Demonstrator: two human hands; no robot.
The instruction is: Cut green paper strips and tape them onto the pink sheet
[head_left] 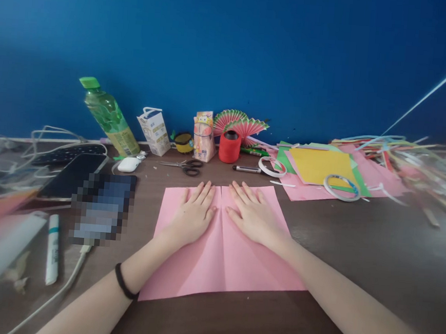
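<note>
A sheet of pink paper [220, 270] lies on the dark table in front of me, with a crease running down its middle from the far edge to the near one. My left hand [193, 213] rests flat on the left half, fingers stretched toward the far edge. On the right half, my right hand [252, 214] is also laid flat, its fingers angled toward the crease. Both thumbs point in toward the fold, one on each side of it. Neither hand grips anything.
Scissors [186, 167], a red thread spool [229, 149], a marker [247, 169] and a tape roll [272, 167] lie beyond the paper. At right are coloured sheets [319, 166] and another tape roll [342, 188]. A green bottle [109, 117], phone [102, 209] and white marker [53, 249] are at left.
</note>
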